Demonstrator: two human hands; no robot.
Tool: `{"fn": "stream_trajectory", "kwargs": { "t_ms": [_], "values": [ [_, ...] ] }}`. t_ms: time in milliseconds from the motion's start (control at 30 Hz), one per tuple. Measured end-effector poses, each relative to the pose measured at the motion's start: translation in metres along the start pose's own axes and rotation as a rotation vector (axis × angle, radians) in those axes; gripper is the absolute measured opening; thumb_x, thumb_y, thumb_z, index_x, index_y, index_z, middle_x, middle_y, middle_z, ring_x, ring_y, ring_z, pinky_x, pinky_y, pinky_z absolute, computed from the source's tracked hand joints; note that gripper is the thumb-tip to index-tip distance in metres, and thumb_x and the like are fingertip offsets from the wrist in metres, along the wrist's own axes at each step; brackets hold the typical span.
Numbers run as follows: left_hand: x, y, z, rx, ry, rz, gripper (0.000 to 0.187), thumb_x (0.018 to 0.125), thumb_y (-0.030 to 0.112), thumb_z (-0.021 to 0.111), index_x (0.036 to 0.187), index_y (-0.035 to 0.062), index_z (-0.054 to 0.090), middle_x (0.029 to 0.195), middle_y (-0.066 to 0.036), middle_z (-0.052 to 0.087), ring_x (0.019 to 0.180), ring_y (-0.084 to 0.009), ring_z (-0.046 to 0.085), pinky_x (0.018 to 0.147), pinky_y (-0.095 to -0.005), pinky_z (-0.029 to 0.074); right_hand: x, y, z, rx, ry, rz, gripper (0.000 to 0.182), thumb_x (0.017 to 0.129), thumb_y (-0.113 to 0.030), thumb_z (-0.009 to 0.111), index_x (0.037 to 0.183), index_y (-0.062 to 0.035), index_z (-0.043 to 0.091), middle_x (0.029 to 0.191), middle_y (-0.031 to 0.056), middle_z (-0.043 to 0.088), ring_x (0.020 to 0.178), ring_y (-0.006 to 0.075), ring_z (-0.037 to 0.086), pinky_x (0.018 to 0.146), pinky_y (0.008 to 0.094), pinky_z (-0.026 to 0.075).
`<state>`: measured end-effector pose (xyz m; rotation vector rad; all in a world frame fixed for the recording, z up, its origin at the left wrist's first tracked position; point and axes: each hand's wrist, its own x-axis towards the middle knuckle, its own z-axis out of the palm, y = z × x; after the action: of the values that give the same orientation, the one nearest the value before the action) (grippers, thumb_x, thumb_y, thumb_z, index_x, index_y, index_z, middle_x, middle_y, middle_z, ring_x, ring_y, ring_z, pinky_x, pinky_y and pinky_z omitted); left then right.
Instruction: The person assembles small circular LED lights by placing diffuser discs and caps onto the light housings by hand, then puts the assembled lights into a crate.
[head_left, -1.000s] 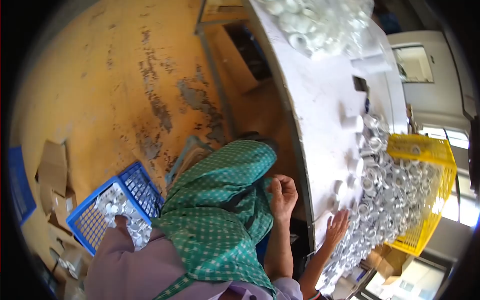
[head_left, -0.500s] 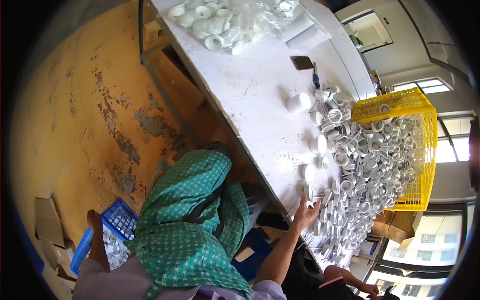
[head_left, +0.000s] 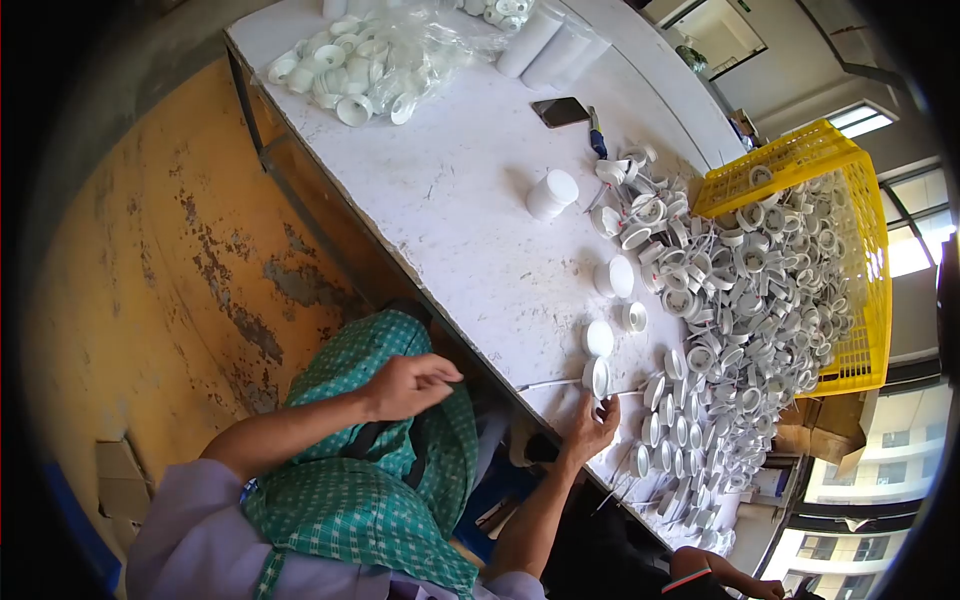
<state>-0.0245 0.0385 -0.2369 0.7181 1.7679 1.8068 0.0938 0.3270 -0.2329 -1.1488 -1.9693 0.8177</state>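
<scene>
Near the front edge of the white table (head_left: 450, 230), my right hand (head_left: 592, 428) has its thumb and finger on a round white cap (head_left: 596, 376) with wires sticking out at both sides. My left hand (head_left: 412, 386) hangs over the green apron (head_left: 350, 510), its fingers curled; whether anything small is between them is too blurred to tell. Just above the held cap stands a white cylinder (head_left: 599, 339). Farther up are a small ring-shaped part (head_left: 634, 317) and more white cylinders (head_left: 614, 277). Many wired caps (head_left: 760, 290) are heaped to the right.
A yellow crate (head_left: 872, 280) lies tipped behind the heap. A plastic bag of white cups (head_left: 355, 75), white rolls (head_left: 545, 50), a phone (head_left: 561, 112) and a blue-handled tool (head_left: 597, 135) are on the table. A co-worker's arm (head_left: 725, 572) shows at the lower right.
My left hand has risen from beside the blue basket at the lower left to over my lap. My right hand now has a wired cap beside the cylinder. The view has shifted.
</scene>
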Motion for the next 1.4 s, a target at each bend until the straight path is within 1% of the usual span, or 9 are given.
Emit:
{"fn": "stream_trajectory", "kwargs": {
  "t_ms": [333, 600, 733, 933, 1000, 1100, 1133, 1233, 1400],
  "values": [
    [0.118, 0.015, 0.111, 0.251, -0.207, 0.108, 0.045, 0.076, 0.005, 0.063, 0.118, -0.0021, 0.048, 0.105, -0.023, 0.062, 0.092, -0.0323, 0.064, 0.079, -0.0373, 0.052, 0.014, -0.005, 0.003, -0.013, -0.137, -0.102, 0.087, 0.069, -0.024, 0.081, 0.139, -0.003, 0.033, 0.119, 0.0216, 0.051, 0.1, 0.0267, 0.052, 0.084, 0.0359, 0.044],
    [0.128, 0.023, 0.111, 0.238, -0.33, 0.024, 0.063, 0.076, 0.005, 0.064, 0.132, -0.0008, 0.035, 0.118, -0.023, 0.056, 0.107, -0.0317, 0.058, 0.09, -0.0377, 0.049, -0.002, -0.024, 0.005, 0.131, -0.114, -0.172, 0.084, 0.07, -0.013, 0.079, 0.139, -0.0033, 0.033, 0.12, 0.0171, 0.053, 0.102, 0.0229, 0.055, 0.084, 0.0334, 0.046],
    [0.12, 0.043, 0.096, 0.063, -0.419, -0.073, 0.072, 0.072, 0.005, 0.069, 0.134, 0.0012, 0.033, 0.12, -0.021, 0.055, 0.109, -0.0295, 0.057, 0.093, -0.0387, 0.047, -0.025, -0.052, 0.0, 0.235, -0.276, -0.245, 0.09, 0.068, -0.013, 0.08, 0.141, -0.003, 0.028, 0.126, 0.0166, 0.048, 0.109, 0.024, 0.052, 0.091, 0.0356, 0.044],
    [0.093, 0.033, 0.078, 0.042, -0.24, 0.02, 0.079, 0.066, 0.007, 0.078, 0.133, 0.006, 0.036, 0.12, -0.016, 0.057, 0.111, -0.0261, 0.056, 0.095, -0.0374, 0.046, -0.043, -0.073, -0.001, 0.487, -0.58, -0.239, 0.095, 0.068, -0.011, 0.079, 0.143, -0.0003, 0.022, 0.136, 0.0185, 0.04, 0.118, 0.0255, 0.048, 0.098, 0.0367, 0.039],
    [0.086, 0.026, 0.072, 0.072, -0.163, 0.093, 0.078, 0.066, 0.003, 0.077, 0.133, 0.0059, 0.037, 0.117, -0.014, 0.059, 0.107, -0.025, 0.059, 0.089, -0.036, 0.05, -0.044, -0.071, 0.001, 0.657, -0.571, -0.167, 0.083, 0.068, -0.006, 0.077, 0.138, 0.0008, 0.033, 0.131, 0.0172, 0.047, 0.115, 0.025, 0.05, 0.093, 0.0353, 0.042],
    [0.078, 0.03, 0.058, -0.208, -0.168, -0.088, 0.073, 0.072, -0.005, 0.07, 0.134, 0.004, 0.032, 0.106, -0.012, 0.06, 0.081, -0.0179, 0.065, 0.056, -0.0284, 0.055, -0.005, -0.047, 0.002, 0.359, -0.352, -0.086, 0.046, 0.079, -0.014, 0.069, 0.119, 0.004, 0.054, 0.104, 0.0145, 0.062, 0.092, 0.0198, 0.059, 0.077, 0.0303, 0.047],
    [0.075, 0.029, 0.054, -0.212, -0.166, -0.085, 0.073, 0.072, -0.005, 0.07, 0.134, 0.004, 0.032, 0.106, -0.012, 0.06, 0.081, -0.0179, 0.065, 0.056, -0.0284, 0.055, 0.009, -0.041, 0.006, 0.21, -0.219, -0.112, 0.037, 0.083, -0.017, 0.066, 0.112, 0.0046, 0.06, 0.094, 0.0134, 0.065, 0.081, 0.0177, 0.061, 0.07, 0.0289, 0.048],
    [0.066, 0.024, 0.046, -0.514, -0.227, -0.186, 0.069, 0.074, -0.005, 0.068, 0.132, 0.0015, 0.03, 0.098, -0.013, 0.061, 0.074, -0.0166, 0.065, 0.043, -0.0248, 0.048, 0.05, -0.02, 0.02, 0.075, -0.139, -0.124, 0.039, 0.081, -0.025, 0.069, 0.107, 0.0044, 0.062, 0.08, 0.0102, 0.064, 0.066, 0.016, 0.057, 0.063, 0.0292, 0.046],
    [0.054, 0.027, 0.035, -0.47, -0.251, -0.218, 0.071, 0.074, -0.007, 0.067, 0.134, 0.0032, 0.029, 0.103, -0.014, 0.059, 0.088, -0.0198, 0.065, 0.047, -0.0235, 0.05, 0.077, -0.03, 0.033, -0.091, -0.181, -0.096, 0.053, 0.075, -0.036, 0.074, 0.108, 0.0045, 0.062, 0.077, 0.0105, 0.062, 0.068, 0.0189, 0.058, 0.064, 0.0309, 0.047]
  ]
}}
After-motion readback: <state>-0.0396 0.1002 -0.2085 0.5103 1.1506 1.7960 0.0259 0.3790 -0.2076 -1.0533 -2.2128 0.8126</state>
